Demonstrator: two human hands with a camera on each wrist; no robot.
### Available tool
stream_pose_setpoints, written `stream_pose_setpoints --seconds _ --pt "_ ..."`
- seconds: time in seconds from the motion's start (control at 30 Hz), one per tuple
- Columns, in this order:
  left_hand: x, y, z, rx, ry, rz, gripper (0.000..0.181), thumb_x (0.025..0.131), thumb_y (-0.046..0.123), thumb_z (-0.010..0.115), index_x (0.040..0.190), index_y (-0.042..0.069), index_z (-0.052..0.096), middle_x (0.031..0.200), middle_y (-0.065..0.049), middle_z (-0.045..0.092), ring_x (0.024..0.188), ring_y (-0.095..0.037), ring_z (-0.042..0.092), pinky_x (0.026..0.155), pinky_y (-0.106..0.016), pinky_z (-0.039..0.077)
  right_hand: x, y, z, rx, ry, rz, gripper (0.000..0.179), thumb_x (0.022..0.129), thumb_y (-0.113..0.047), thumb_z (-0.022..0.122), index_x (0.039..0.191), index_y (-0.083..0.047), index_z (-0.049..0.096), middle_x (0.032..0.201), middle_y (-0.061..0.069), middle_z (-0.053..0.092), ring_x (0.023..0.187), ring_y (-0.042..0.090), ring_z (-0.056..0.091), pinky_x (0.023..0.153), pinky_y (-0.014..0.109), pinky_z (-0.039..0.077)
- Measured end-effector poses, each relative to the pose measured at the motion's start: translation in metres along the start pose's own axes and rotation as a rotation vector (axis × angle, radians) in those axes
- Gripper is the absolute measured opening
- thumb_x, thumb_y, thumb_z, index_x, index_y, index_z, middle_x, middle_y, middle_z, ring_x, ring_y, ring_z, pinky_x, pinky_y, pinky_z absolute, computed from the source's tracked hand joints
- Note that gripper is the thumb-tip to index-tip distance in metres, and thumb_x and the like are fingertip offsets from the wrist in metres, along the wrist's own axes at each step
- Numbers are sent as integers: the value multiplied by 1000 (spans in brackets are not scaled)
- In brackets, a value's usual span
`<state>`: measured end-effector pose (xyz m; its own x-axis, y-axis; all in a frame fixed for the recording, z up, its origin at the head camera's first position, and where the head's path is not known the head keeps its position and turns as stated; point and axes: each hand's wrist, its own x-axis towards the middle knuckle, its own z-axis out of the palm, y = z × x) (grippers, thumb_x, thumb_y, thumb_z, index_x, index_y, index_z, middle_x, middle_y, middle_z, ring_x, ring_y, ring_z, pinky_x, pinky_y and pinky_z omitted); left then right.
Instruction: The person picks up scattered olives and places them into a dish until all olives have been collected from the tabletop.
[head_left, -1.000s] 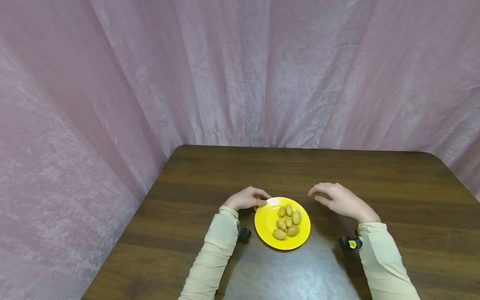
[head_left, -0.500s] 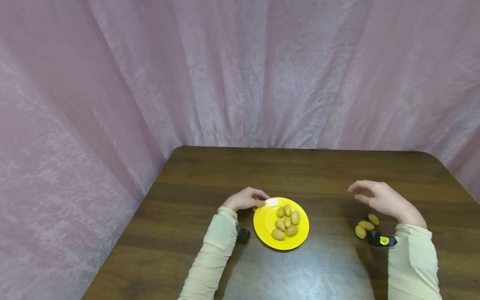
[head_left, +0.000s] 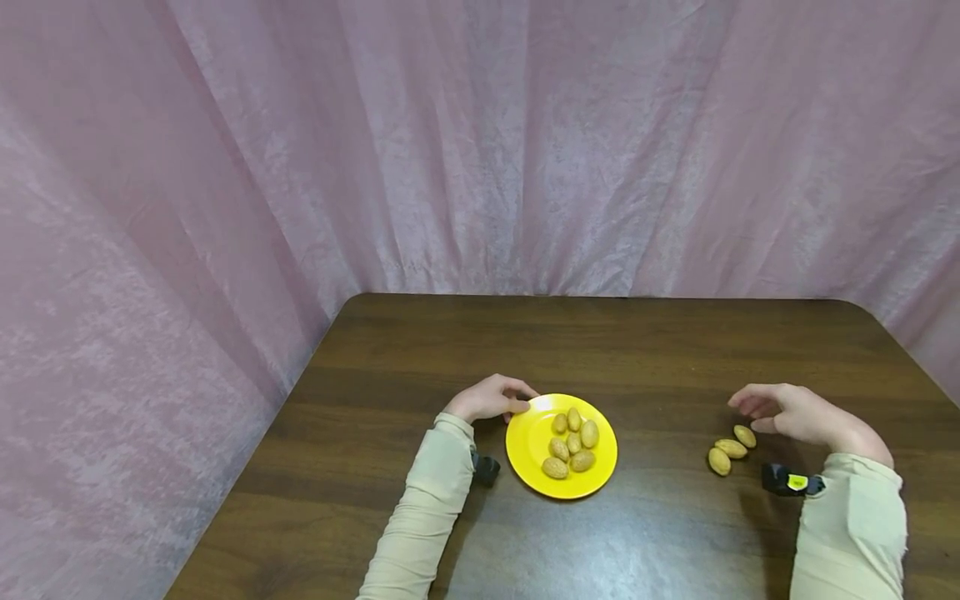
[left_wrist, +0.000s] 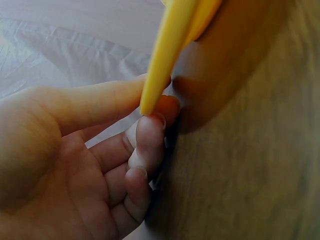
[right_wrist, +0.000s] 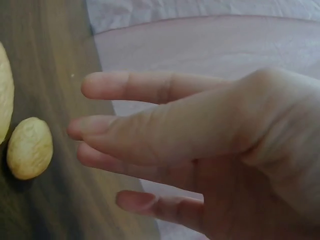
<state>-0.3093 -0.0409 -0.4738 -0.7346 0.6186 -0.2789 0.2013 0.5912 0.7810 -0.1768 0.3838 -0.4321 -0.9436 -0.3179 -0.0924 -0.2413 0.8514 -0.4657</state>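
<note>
Near the middle of the table lies a yellow plate (head_left: 529, 454), with several small tan potatoes (head_left: 589, 433) gathered on it. My left hand (head_left: 487, 398) pinches the plate's left rim; in the left wrist view the thumb is on one side of the yellow rim (left_wrist: 162, 65) and fingers are on the other. To the right, three loose potatoes (head_left: 731, 449) lie close together on the wood. My right hand (head_left: 813, 417) hovers just beside and above them, fingers loosely bent and holding nothing. In the right wrist view, one potato (right_wrist: 30, 148) sits just beyond the fingertips.
The brown wooden table (head_left: 637, 342) fills the lower part of the head view. Pink curtains (head_left: 480, 150) hang behind its far edge and along its left side. A black camera (head_left: 783, 480) is strapped to my right wrist, another (head_left: 486, 471) to my left.
My right hand has moved away from the plate to the right, then lowered toward the three loose potatoes, which came into view. My left hand keeps its hold on the plate rim.
</note>
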Motion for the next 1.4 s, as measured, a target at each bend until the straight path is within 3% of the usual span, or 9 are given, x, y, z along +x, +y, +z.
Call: stream_pose_setpoints --seconds 0.13,0.27,0.37,0.5,0.63,0.77,1.03,1.13,1.4 --pt "-1 0 0 1 -3 -1 28 95 16 61 121 13 68 85 -6 63 67 -14 55 64 -23 46 0 9 5 91 -69 -31 29 81 -2 69 108 8 61 99 12 68 86 -1 59 71 21 50" --pt "-3 1 0 -1 -5 -5 27 95 16 60 121 13 68 85 -6 63 67 -14 55 64 -24 46 -1 16 10 194 -112 -87 31 80 -1 69 107 11 59 98 -1 66 86 -11 52 71 19 49" --pt "-3 1 0 -1 -2 -2 28 95 16 60 121 13 68 86 -7 64 67 -14 55 65 -24 46 -1 20 13 249 -127 -101 32 79 1 68 109 9 59 97 -8 61 85 -9 52 70 18 47" --pt "-3 0 0 -1 0 2 28 95 16 60 121 13 68 87 -7 65 67 -14 55 65 -23 46 -1 20 14 273 -134 -73 33 78 2 68 110 5 61 96 -6 57 80 1 53 69 18 44" --pt "-2 0 0 -2 1 3 27 95 15 60 121 12 68 87 -7 65 66 -14 55 65 -23 46 0 21 16 257 -124 -61 33 78 1 69 109 6 60 94 -4 57 78 4 52 68 19 44" --pt "0 -2 -1 -2 1 2 28 95 15 61 121 13 68 86 -5 64 66 -14 55 65 -23 47 2 24 18 251 -118 -81 29 79 1 70 105 9 58 91 -8 57 78 -2 51 68 18 44" --pt "1 -1 -2 -4 -3 -1 27 95 16 61 121 13 68 87 -5 65 66 -14 55 65 -23 47 5 30 23 287 -78 -256 25 78 5 70 98 -1 57 82 -12 55 73 -3 50 60 20 40" --pt "0 -1 -1 -7 -2 2 27 95 15 61 121 12 68 88 -6 65 67 -14 55 65 -23 47 5 28 22 252 -43 -240 25 78 1 71 98 -6 57 82 -11 53 72 -4 49 59 20 38" --pt "2 -2 0 -10 2 11 27 95 15 61 121 11 68 90 -8 67 66 -14 56 64 -23 47 4 10 17 68 77 -94 25 81 -9 75 101 -8 59 84 -6 54 75 -7 46 63 20 39"
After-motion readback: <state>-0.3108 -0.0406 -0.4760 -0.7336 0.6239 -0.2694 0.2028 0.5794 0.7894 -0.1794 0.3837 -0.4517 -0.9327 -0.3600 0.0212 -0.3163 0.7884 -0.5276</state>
